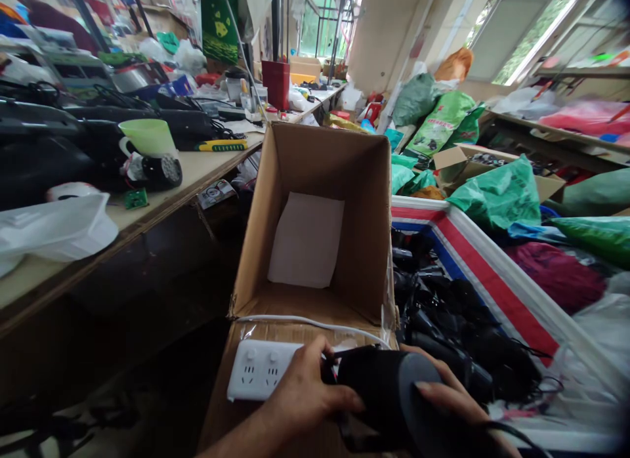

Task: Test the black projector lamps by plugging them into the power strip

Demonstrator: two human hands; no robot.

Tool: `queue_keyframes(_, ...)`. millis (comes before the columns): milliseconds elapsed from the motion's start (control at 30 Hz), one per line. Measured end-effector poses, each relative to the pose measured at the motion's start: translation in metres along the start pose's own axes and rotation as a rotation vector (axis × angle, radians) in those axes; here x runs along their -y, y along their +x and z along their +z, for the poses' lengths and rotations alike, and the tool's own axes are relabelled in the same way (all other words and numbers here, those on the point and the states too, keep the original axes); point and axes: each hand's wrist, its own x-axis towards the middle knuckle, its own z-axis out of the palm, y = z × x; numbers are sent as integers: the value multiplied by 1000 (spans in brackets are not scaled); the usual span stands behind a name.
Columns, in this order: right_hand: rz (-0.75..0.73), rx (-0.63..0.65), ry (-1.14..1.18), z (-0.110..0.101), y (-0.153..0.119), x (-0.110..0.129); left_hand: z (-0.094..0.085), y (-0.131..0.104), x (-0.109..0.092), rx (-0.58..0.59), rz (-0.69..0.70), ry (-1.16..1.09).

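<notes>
A black cylindrical device (371, 382) with a dark grey round end lies across my two hands at the bottom of the view. It looks like a portable speaker, though blur hides the details. My left hand (308, 386) grips its left end, thumb along the near side, where a small dark part shows by the fingertips. My right hand (450, 392) is wrapped around the other end, partly hidden behind it. Just left of the device, a white power strip (263, 369) rests on cardboard, partly covered by my left hand. A white cable (315, 323) runs behind it.
Ahead stands an open cardboard box (315, 163) with a white sheet (308, 241) inside. On the right, a striped bin (492, 281) holds many black devices (443, 320). A cluttered workbench (197, 176) edges the left, carrying a pale green cup (150, 138).
</notes>
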Motion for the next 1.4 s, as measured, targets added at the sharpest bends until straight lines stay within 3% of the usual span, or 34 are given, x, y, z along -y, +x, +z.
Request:
queue_keyframes(133, 70, 35, -96, 4, 3, 5, 5, -13, 5, 43, 130, 56)
queue_keyframes(267, -2, 38, -256, 14, 2, 5, 4, -17, 13, 25, 166, 147)
queue_keyframes(400, -251, 97, -196, 18, 0, 7, -8, -18, 16, 51, 158, 330)
queue_keyframes(500, -353, 109, -180, 16, -2, 11, -11, -20, 18, 67, 138, 290)
queue_keyframes(700, -122, 74, -253, 16, 2, 20, -3, -20, 26, 3, 209, 241)
queue_keyframes(900, -47, 30, -316, 25, 0, 15, -4, -23, 29, -51, 200, 278)
queue_keyframes(1000, -86, 16, -350, 29, -6, 11, -4, -28, 30, -71, 178, 309)
queue_keyframes(1133, -340, 110, -298, 31, -7, -1, -3, -30, 28, -116, 152, 420)
queue_keyframes(1200, -370, 141, -269, 30, -5, -9, -6, -27, 22, -112, 178, 423)
queue_keyframes(1400, -44, 285, -248, 5, -2, -52, -36, -18, 9, -92, 170, 176)
